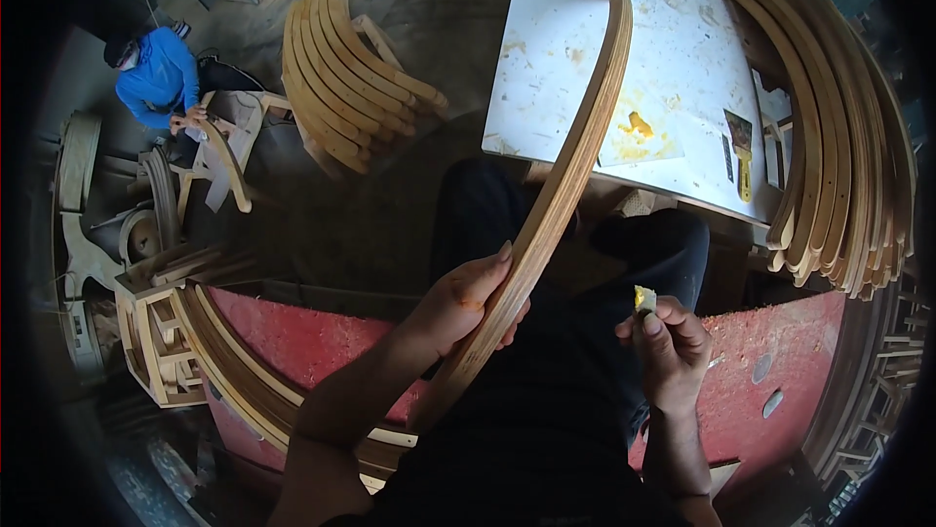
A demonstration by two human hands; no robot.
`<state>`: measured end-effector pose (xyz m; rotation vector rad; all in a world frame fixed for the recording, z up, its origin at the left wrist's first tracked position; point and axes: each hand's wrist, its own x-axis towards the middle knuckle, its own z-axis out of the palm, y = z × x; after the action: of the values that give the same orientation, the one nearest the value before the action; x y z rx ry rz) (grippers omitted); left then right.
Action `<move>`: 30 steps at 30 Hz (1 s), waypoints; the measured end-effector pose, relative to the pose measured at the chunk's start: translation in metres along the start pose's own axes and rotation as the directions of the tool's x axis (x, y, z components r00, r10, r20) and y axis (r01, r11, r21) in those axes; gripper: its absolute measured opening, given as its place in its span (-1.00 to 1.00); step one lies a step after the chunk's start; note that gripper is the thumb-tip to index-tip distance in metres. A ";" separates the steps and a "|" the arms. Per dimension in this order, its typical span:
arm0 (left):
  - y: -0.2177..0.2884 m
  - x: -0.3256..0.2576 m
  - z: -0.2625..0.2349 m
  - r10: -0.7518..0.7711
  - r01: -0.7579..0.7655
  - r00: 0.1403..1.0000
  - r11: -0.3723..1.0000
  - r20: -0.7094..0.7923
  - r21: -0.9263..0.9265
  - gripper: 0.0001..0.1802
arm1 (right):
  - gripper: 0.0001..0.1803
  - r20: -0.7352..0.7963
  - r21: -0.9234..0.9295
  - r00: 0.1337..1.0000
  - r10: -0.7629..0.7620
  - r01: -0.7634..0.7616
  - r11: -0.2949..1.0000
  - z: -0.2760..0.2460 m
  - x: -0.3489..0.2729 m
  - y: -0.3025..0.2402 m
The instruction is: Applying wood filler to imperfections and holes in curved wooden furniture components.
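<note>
1. R hand (671,351): thumb and fingers pinched tight on a small yellow blob (643,299), prob. wood filler or glue. It sits at the fingertips, held up near the lap, apart from the wood.
2. L hand (466,301): fingers wrapped round a long curved wood strip (570,171), thumb on the near face. Firm hold, about the mid-lower part of the strip.
3. The strip runs from the lap up and over the white table (556,69); its top end hangs above the tabletop. Lower end goes down by the person's knees.
4. On the table: a yellow smear (639,125) and a putty knife (743,152) lying flat, not in use.
5. How far along, I'd guess: blob is picked up but not yet on the strip, so this piece looks barely begun. Can't tell if any spot on it is filled.
6. A stack of curved strips (838,137) leans at the table's right; another pile (346,74) lies on the floor to the left. Can't tell which pile is done.
7. Far left, another person in blue (156,74) works on a wood chair frame (219,152).
</note>
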<state>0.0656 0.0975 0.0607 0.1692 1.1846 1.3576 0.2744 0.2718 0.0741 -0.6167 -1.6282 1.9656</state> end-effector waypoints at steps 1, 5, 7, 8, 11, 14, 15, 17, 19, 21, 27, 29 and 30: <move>0.000 -0.004 0.000 -0.008 0.008 1.000 1.000 0.001 -0.006 -0.27 | -0.85 -0.003 -0.003 1.000 0.009 -0.009 1.000 0.003 0.001 0.000; -0.006 -0.013 -0.004 -0.020 0.020 1.000 1.000 -0.005 -0.005 -0.26 | -0.85 0.017 -0.023 0.999 0.033 -0.033 0.999 0.008 0.005 0.000; -0.008 -0.014 -0.006 -0.006 0.006 1.000 1.000 0.012 -0.012 -0.26 | -0.86 0.026 -0.043 0.999 0.039 -0.038 0.998 0.010 0.007 0.001; -0.007 -0.015 -0.006 -0.006 0.006 1.000 1.000 0.009 -0.015 -0.26 | -0.86 0.028 -0.046 0.998 0.048 -0.047 0.998 0.011 0.008 0.001; -0.009 -0.016 -0.007 -0.020 0.020 1.000 1.000 -0.011 -0.015 -0.27 | -0.85 0.039 -0.040 0.997 0.066 -0.065 0.997 0.012 0.009 0.002; -0.011 -0.016 -0.009 -0.002 0.002 1.000 1.000 -0.002 -0.001 -0.28 | -0.85 0.058 -0.019 0.995 0.078 -0.077 0.997 0.016 0.010 0.004; -0.011 -0.016 -0.009 0.029 -0.029 0.999 1.000 0.024 0.005 -0.28 | -0.85 0.067 -0.009 0.994 0.085 -0.084 0.996 0.017 0.011 0.005; -0.013 -0.017 -0.011 0.024 -0.024 0.999 0.999 0.026 -0.025 -0.28 | -0.84 0.078 0.002 0.993 0.088 -0.089 0.996 0.019 0.013 0.005; -0.015 -0.019 -0.013 0.017 -0.016 0.999 0.998 0.030 -0.054 -0.29 | -0.84 0.088 0.013 0.992 0.093 -0.095 0.995 0.020 0.014 0.005; -0.016 -0.021 -0.014 -0.015 0.015 1.000 0.996 -0.001 -0.084 -0.28 | -0.84 0.109 0.007 0.991 0.084 -0.085 0.996 0.021 0.017 0.004; -0.024 -0.030 -0.021 -0.034 0.035 0.999 0.994 0.007 -0.104 -0.29 | -0.85 0.114 -0.017 0.990 0.080 -0.078 0.997 0.024 0.019 0.003; -0.024 -0.031 -0.022 -0.021 0.022 1.000 0.996 0.006 -0.089 -0.29 | -0.84 0.096 -0.035 0.992 0.077 -0.074 0.997 0.027 0.019 0.005; -0.024 -0.031 -0.023 -0.008 0.008 1.000 0.997 -0.001 -0.078 -0.29 | -0.83 0.084 -0.052 0.993 0.077 -0.073 0.996 0.028 0.020 0.006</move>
<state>0.0719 0.0534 0.0504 0.1084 1.1302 1.3945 0.2407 0.2626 0.0726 -0.6278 -1.7326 2.0368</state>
